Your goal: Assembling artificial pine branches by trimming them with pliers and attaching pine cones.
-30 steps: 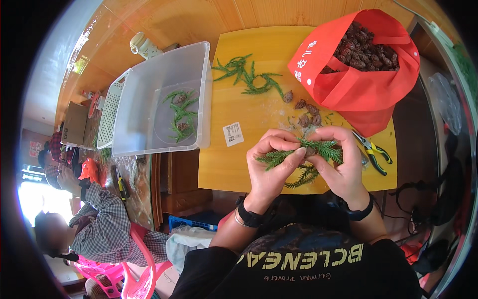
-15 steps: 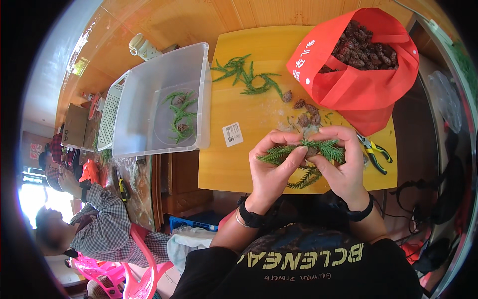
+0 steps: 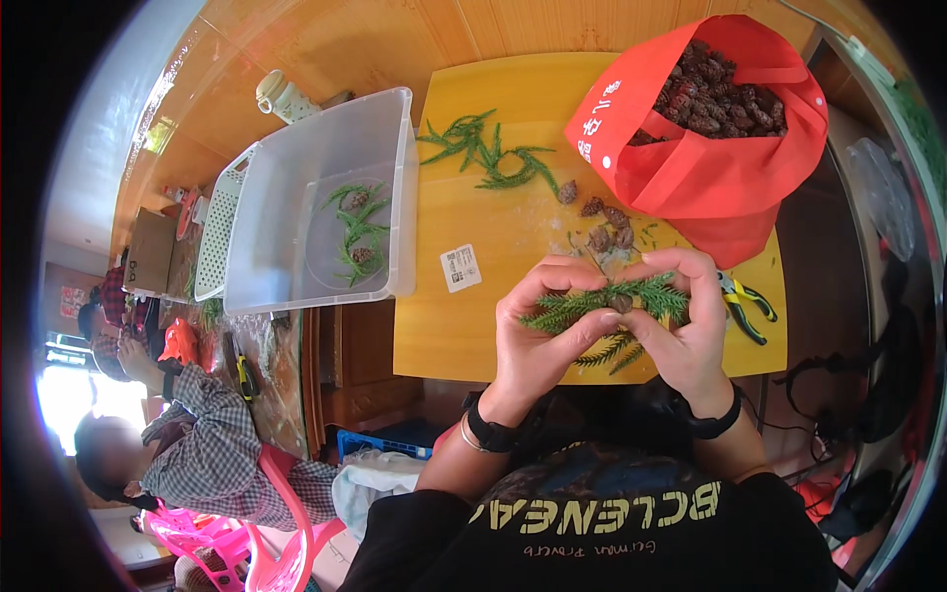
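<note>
One clear change: the left hand (image 3: 525, 331) has its thumb flatter and lower than a second ago, the tip alongside the thumb of the right hand (image 3: 698, 340). Both forearms come in from the near side, palms facing, fingers arched over to the far side. And it's a snug pinch from each hand, thumbs against fingers, gripping a green sprig (image 3: 659, 293) above the near part of the yellow tabletop (image 3: 434, 340). Between the thumbs sits what looks like a small pine cone (image 3: 621, 304), though the fingertips hide much of it. Just beyond lie loose pine cones (image 3: 599, 238); pliers (image 3: 752, 316) rest right, a red bag (image 3: 710, 187) far right, a clear bin (image 3: 271, 232) left.
</note>
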A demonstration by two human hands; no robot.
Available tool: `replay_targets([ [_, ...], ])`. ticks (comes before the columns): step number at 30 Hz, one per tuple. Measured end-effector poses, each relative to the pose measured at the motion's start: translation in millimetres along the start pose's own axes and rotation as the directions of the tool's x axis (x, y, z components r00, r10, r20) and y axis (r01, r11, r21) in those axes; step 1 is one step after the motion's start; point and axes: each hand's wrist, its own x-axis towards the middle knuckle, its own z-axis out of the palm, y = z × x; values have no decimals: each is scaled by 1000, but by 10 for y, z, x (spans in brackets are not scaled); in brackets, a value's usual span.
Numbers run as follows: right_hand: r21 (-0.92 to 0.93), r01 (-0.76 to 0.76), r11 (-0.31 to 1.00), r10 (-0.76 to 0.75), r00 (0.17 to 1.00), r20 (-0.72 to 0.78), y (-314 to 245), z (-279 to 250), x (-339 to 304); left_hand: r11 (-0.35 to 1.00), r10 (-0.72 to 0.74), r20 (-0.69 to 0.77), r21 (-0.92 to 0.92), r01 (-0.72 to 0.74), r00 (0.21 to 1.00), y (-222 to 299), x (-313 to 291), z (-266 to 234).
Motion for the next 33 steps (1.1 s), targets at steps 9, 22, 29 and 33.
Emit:
replay_targets([
  [9,21,54,998,-53,998,-41,28,-18,18,971,-48,91,-230,68,995,11,1,47],
  [22,-213,145,966,-69,942,328,-198,-381,367,994,-87,137,-55,95,987,121,4,-20],
  [29,-84,-99,992,127,864,488,-215,-364,415,991,-102,155,107,86,983,177,-7,-42],
  [33,61,-238,969,188,878,440,-179,-322,354,992,-117,143,71,107,983,217,-10,-16],
])
